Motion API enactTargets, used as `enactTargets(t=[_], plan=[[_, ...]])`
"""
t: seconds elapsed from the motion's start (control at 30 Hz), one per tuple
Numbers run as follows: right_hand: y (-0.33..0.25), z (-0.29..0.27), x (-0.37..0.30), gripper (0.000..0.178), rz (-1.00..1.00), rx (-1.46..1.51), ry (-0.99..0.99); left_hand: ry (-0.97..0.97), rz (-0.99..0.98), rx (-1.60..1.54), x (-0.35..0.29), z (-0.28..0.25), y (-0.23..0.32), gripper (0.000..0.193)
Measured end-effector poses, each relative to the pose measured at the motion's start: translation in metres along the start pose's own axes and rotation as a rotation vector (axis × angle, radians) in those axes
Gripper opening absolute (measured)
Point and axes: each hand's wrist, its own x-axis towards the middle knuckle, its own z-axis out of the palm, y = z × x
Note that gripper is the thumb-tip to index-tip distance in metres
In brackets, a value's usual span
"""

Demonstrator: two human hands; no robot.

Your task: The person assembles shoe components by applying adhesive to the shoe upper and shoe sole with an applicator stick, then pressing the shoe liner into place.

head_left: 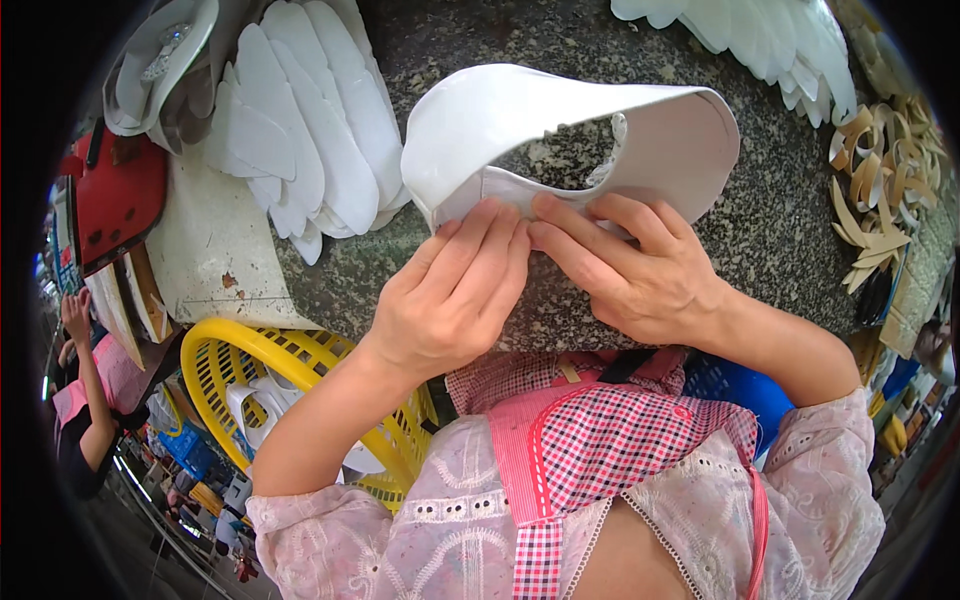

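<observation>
A white shoe upper, curved into an open loop, stands over the speckled stone worktop in front of me. My left hand pinches its near edge, fingers pressed together. Right beside it, my right hand grips the same edge, its thumb and index finger close to the left fingertips. Both thumbs are mostly hidden. Through the upper's opening a strip of sparkling trim shows along the inner rim.
Stacked white flat shoe-shaped pieces lie at the left, with more white pieces at the far right. Tan strips sit at the right edge. A yellow basket holding white pieces stands below left. Another person is at far left.
</observation>
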Motion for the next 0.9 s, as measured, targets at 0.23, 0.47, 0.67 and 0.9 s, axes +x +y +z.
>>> enactTargets(t=[0.23, 0.47, 0.67, 0.9], plan=[[0.009, -0.015, -0.019, 0.048, -0.025, 0.011, -0.035, -0.134, -0.044, -0.106, -0.010, -0.008, -0.007, 0.041], [-0.002, -0.024, -0.027, 0.047, 0.042, -0.034, -0.012, -0.067, -0.065, 0.017, -0.011, -0.011, -0.007, 0.032], [0.026, -0.025, -0.006, 0.051, -0.078, -0.071, 0.194, 0.107, 0.004, 0.067, 0.017, -0.010, -0.012, 0.034], [0.049, -0.057, 0.018, 0.041, -0.170, -0.037, 0.290, 0.247, -0.156, -0.217, 0.051, -0.038, -0.020, 0.019]])
